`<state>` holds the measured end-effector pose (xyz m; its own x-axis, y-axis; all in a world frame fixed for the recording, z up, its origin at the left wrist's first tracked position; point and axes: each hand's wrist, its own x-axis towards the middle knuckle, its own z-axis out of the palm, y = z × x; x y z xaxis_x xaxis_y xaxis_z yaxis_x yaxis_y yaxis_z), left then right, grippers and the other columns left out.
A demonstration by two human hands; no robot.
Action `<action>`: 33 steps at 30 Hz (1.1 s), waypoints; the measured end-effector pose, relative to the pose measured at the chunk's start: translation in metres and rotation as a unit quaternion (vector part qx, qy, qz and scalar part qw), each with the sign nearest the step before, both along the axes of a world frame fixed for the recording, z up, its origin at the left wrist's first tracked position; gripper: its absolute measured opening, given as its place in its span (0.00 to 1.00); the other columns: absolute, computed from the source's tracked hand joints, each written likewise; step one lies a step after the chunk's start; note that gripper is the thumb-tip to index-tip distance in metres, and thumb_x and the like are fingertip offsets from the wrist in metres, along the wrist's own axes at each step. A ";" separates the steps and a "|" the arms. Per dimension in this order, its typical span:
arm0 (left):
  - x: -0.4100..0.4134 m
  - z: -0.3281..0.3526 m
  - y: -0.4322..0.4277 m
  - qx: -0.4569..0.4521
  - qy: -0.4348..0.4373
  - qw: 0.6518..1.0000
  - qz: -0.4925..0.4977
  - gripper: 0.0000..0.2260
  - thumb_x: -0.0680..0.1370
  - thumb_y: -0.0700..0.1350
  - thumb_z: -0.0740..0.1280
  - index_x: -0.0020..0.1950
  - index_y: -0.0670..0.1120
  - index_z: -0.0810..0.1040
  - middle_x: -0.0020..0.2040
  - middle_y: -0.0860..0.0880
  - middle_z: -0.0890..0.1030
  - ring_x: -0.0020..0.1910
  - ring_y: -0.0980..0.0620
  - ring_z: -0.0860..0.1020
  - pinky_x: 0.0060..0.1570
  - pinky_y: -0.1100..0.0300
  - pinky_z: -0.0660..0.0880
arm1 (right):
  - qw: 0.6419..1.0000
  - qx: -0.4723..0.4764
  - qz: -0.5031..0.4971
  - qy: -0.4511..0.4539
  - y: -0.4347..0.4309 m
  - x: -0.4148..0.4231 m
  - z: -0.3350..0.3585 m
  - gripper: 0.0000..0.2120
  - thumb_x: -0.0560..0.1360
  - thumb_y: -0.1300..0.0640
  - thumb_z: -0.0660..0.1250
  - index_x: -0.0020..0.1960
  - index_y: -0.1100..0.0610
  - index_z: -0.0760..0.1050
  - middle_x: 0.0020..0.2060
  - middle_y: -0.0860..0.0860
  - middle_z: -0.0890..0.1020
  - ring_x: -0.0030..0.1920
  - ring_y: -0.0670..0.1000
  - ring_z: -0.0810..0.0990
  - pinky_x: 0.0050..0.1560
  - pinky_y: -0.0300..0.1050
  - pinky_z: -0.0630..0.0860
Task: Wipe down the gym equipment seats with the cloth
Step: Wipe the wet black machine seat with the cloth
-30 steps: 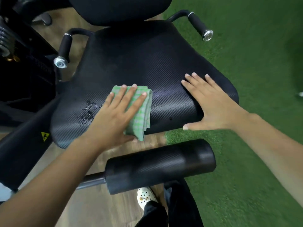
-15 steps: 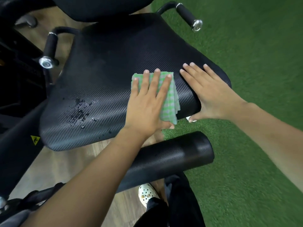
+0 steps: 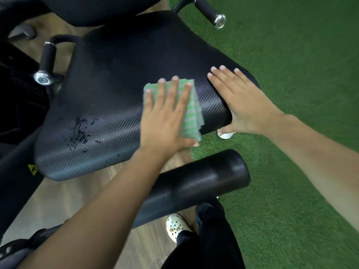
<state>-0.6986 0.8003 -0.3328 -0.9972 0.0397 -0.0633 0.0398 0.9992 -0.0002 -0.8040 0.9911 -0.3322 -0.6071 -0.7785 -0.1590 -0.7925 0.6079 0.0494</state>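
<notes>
A black textured seat pad (image 3: 120, 74) of a gym machine fills the middle of the view. My left hand (image 3: 165, 117) presses a folded green checked cloth (image 3: 191, 115) flat onto the seat's front right part, fingers straight. My right hand (image 3: 244, 105) rests open on the seat's right front corner, fingers spread, thumb hanging over the edge. A patch of liquid droplets (image 3: 81, 133) sits on the seat's front left area, left of the cloth.
A black foam roller pad (image 3: 200, 185) juts out below the seat. Two black handles with chrome ends stand at the left (image 3: 45, 65) and upper right (image 3: 210, 12). Green turf (image 3: 291, 55) lies to the right, wood floor (image 3: 64, 200) below. My white clog (image 3: 175, 226) is beneath.
My left hand slid the cloth rightward from beside the wet patch toward my right hand over the second, then held roughly there. The right hand stayed on the seat corner.
</notes>
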 end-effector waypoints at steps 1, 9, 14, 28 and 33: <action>-0.007 0.000 0.009 0.004 -0.001 1.000 -0.004 0.60 0.58 0.72 0.71 0.78 0.47 0.45 0.78 0.41 0.51 0.76 0.37 0.50 0.72 0.37 0.49 | 1.000 -0.001 0.000 -0.001 0.000 0.000 0.000 0.67 0.53 0.35 0.78 0.77 0.64 0.49 0.77 0.59 0.53 0.77 0.58 0.49 0.76 0.56 0.48; 0.046 -0.004 -0.053 0.021 0.036 0.999 0.028 0.59 0.56 0.70 0.74 0.78 0.47 0.53 0.77 0.43 0.56 0.76 0.40 0.54 0.73 0.40 0.53 | 1.000 0.024 -0.004 0.000 -0.002 0.001 0.004 0.67 0.54 0.34 0.78 0.77 0.64 0.47 0.77 0.59 0.52 0.77 0.58 0.49 0.76 0.56 0.49; 0.080 0.000 -0.110 0.012 0.010 0.997 0.073 0.61 0.52 0.70 0.74 0.77 0.46 0.55 0.77 0.41 0.58 0.76 0.39 0.55 0.72 0.39 0.53 | 1.000 0.026 -0.003 -0.016 -0.003 0.000 0.006 0.68 0.54 0.30 0.76 0.77 0.65 0.47 0.77 0.60 0.50 0.77 0.58 0.47 0.76 0.57 0.49; 0.095 -0.002 -0.126 0.017 0.009 0.998 0.067 0.63 0.51 0.68 0.77 0.78 0.49 0.52 0.78 0.45 0.56 0.76 0.41 0.54 0.73 0.42 0.53 | 0.994 0.015 0.092 -0.050 -0.096 0.033 0.007 0.67 0.55 0.27 0.71 0.78 0.61 0.45 0.77 0.59 0.50 0.77 0.59 0.47 0.76 0.55 0.47; 0.141 0.003 -0.181 0.004 -0.001 0.993 0.118 0.60 0.53 0.66 0.78 0.78 0.49 0.52 0.77 0.43 0.57 0.76 0.40 0.54 0.71 0.40 0.54 | 0.996 0.014 0.075 -0.048 -0.099 0.035 0.005 0.68 0.52 0.29 0.75 0.78 0.60 0.46 0.77 0.60 0.52 0.77 0.59 0.49 0.76 0.56 0.48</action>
<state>-0.5580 0.6190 -0.3301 -0.9785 -0.1955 -0.0662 -0.1965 0.9805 0.0086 -0.7689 0.8919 -0.3274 -0.4647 -0.8542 -0.2332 -0.8766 0.4810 -0.0152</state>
